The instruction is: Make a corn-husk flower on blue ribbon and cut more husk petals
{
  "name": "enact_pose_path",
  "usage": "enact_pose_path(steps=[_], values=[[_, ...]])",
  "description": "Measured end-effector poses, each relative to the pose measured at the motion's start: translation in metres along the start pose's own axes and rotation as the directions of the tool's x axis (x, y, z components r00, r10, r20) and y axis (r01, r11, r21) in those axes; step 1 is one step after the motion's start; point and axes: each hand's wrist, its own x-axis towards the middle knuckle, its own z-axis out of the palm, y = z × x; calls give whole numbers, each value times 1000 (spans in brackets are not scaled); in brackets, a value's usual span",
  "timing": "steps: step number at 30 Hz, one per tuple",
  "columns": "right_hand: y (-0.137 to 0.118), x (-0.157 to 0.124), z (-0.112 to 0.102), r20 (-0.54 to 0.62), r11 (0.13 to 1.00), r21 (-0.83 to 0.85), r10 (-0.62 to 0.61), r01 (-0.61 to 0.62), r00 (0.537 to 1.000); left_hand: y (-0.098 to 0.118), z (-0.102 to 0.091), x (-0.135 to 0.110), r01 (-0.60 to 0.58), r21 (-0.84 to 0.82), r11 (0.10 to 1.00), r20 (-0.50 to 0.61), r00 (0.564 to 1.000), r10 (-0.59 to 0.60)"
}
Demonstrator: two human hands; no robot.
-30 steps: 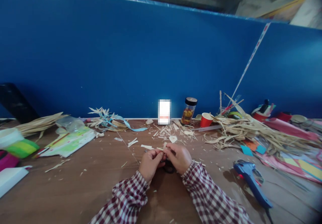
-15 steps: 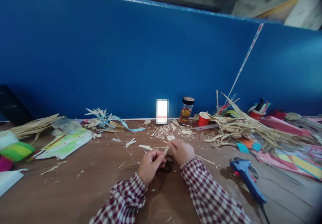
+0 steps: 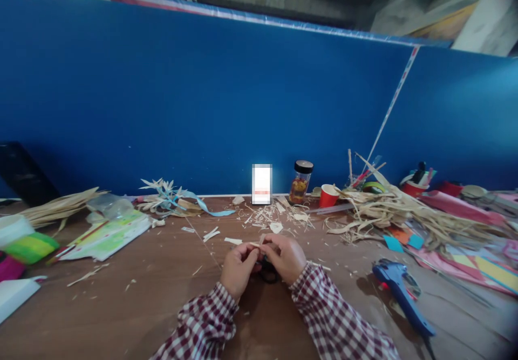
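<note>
My left hand and my right hand meet above the middle of the brown table. Between their fingertips is a small pale strip of dried plant fibre, pinched from both sides. Most of the strip is hidden by the fingers. Under the hands lie black-handled scissors, with only part of the loops showing. Just beyond, pale scraps are scattered on the table.
A blue glue gun lies to the right. Behind it spreads a heap of dried strips. A red paper cup and a black-lidded jar stand at the back. A painted sheet lies left, before the blue partition.
My right hand has moved down and closer to my left, so the fingertips now meet. The strip has turned from slanting upward to lying nearly level. The camera view has shifted slightly.
</note>
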Motion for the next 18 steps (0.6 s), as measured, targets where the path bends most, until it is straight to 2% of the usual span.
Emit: enact_pose_path(steps=[5, 11, 13, 16, 18], values=[[1, 0, -2, 20, 999, 38, -12, 11, 1000, -2, 0, 1, 20, 23, 1000, -22, 1000, -19], [6, 1, -1, -28, 991, -135, 5, -9, 1000, -1, 3, -2, 28, 65, 997, 5, 1000, -29], [13, 3, -4, -45, 975, -220, 31, -41, 998, 1, 5, -5, 1, 62, 998, 50, 999, -5], [22, 8, -14, -121, 950, -294, 70, -103, 990, 3, 7, -7, -17, 14, 1000, 98, 995, 16], [24, 10, -20, -197, 964, -254, 30, -80, 980, 3, 6, -5, 20, -48, 999, 31, 999, -19]])
